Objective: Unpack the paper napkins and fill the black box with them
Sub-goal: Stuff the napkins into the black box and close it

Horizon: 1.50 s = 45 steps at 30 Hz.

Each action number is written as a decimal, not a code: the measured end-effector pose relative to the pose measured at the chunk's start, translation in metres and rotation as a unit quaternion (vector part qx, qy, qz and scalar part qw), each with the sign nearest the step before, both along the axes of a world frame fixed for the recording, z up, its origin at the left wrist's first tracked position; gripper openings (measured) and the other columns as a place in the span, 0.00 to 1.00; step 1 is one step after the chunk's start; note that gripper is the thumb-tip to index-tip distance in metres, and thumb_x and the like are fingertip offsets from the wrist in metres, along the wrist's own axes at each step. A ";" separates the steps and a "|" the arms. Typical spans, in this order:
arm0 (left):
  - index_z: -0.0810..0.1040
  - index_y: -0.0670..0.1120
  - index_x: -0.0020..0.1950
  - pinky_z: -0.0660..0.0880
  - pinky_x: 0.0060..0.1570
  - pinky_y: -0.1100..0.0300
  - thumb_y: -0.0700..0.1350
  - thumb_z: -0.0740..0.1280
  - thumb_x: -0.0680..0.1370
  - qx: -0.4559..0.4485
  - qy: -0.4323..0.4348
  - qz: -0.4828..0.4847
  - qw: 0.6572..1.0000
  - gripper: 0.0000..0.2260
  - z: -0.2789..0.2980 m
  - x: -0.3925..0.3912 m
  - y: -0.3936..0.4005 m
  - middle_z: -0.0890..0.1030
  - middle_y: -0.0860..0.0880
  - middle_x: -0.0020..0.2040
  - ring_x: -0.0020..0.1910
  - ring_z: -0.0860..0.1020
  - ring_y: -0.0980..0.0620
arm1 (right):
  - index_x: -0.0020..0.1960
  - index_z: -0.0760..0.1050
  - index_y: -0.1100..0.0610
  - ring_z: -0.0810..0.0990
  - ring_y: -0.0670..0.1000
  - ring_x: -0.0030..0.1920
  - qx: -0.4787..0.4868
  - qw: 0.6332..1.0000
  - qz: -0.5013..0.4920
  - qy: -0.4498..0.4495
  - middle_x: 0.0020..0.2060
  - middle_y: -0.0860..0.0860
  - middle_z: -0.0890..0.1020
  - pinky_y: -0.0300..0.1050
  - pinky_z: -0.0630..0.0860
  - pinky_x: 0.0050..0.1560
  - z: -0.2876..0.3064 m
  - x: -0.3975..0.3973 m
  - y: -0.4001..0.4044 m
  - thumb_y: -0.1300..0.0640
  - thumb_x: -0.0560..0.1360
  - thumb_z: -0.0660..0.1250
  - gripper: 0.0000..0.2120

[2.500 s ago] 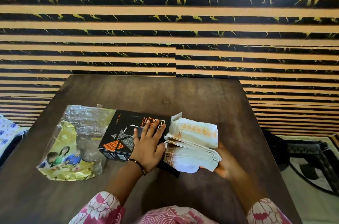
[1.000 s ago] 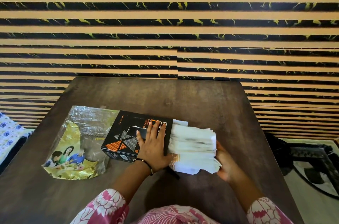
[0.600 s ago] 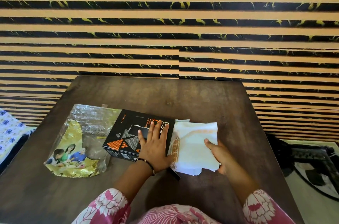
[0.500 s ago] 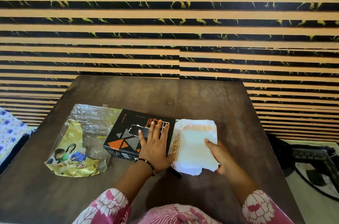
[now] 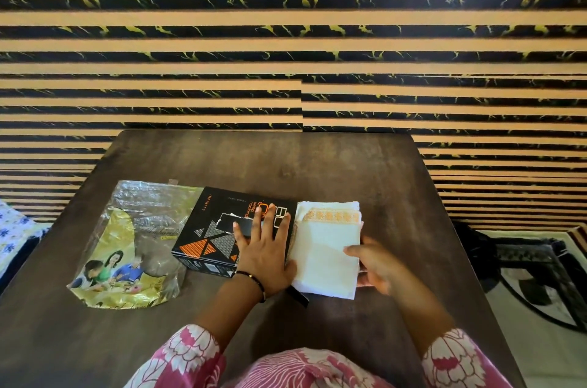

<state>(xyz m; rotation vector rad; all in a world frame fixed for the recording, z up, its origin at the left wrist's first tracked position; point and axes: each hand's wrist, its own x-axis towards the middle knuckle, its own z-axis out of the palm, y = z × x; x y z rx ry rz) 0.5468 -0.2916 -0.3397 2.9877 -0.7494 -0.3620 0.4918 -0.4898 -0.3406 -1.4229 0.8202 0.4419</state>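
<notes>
The black box, printed with orange and grey triangles, lies flat on the brown table. My left hand presses flat on its right end, fingers spread. A stack of white paper napkins with an orange patterned band sits against the box's right end. My right hand grips the stack's right edge, thumb on top and fingers underneath. A black flap sticks out below the napkins near my left wrist. Whether the stack's left edge is inside the box is hidden by my left hand.
The empty clear and yellow napkin wrapper lies left of the box. A striped black and tan wall stands right behind the table's far edge. A rug covers the floor at the right.
The fanned, tilted napkin stack was turned flat and squared up against the box's right end. My right hand shifted from beneath the stack to its right edge. My left hand stayed on the box.
</notes>
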 end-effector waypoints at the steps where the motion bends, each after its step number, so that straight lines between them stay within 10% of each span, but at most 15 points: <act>1: 0.42 0.51 0.75 0.38 0.66 0.30 0.57 0.58 0.74 -0.001 0.001 0.000 1.000 0.36 0.000 0.000 0.000 0.39 0.44 0.77 0.75 0.36 0.40 | 0.60 0.68 0.56 0.78 0.53 0.47 -0.008 1.000 -0.010 0.017 0.50 0.53 0.79 0.53 0.78 0.46 -0.002 -0.001 -0.003 0.63 0.77 0.60 0.12; 13: 0.41 0.50 0.75 0.38 0.66 0.30 0.59 0.57 0.74 0.016 0.006 -0.007 1.000 0.36 0.002 0.000 -0.001 0.38 0.43 0.77 0.74 0.35 0.39 | 0.62 0.71 0.57 0.78 0.56 0.54 -0.195 0.977 0.084 -0.015 0.56 0.55 0.79 0.56 0.79 0.54 -0.006 0.019 0.036 0.61 0.72 0.64 0.19; 25: 0.40 0.49 0.75 0.38 0.66 0.30 0.64 0.51 0.74 -0.001 -0.007 -0.010 1.000 0.36 -0.003 0.000 0.002 0.39 0.43 0.77 0.74 0.36 0.39 | 0.51 0.74 0.61 0.83 0.56 0.46 -0.205 0.978 0.019 0.018 0.49 0.56 0.81 0.49 0.83 0.40 -0.017 0.014 0.036 0.63 0.69 0.72 0.12; 29: 0.43 0.48 0.75 0.39 0.67 0.30 0.71 0.21 0.60 -0.040 -0.010 -0.013 0.999 0.49 -0.007 0.001 0.002 0.42 0.43 0.77 0.75 0.39 0.39 | 0.44 0.76 0.61 0.83 0.61 0.45 -0.108 0.994 0.016 -0.010 0.46 0.61 0.82 0.55 0.82 0.46 -0.017 0.027 0.061 0.66 0.70 0.70 0.05; 36: 0.43 0.47 0.75 0.34 0.66 0.32 0.70 0.31 0.66 -0.055 -0.013 -0.015 0.998 0.42 -0.006 -0.003 0.007 0.40 0.43 0.77 0.74 0.35 0.40 | 0.44 0.76 0.63 0.81 0.58 0.34 -0.051 0.997 -0.062 0.012 0.34 0.61 0.80 0.53 0.82 0.38 -0.021 0.021 0.056 0.72 0.72 0.63 0.07; 45: 0.45 0.48 0.75 0.35 0.67 0.34 0.68 0.20 0.59 -0.083 -0.001 -0.016 0.996 0.49 -0.004 -0.005 0.008 0.41 0.44 0.77 0.75 0.36 0.41 | 0.53 0.79 0.61 0.81 0.57 0.47 0.095 0.994 -0.042 0.019 0.50 0.61 0.82 0.42 0.79 0.33 -0.015 0.029 0.091 0.59 0.78 0.56 0.14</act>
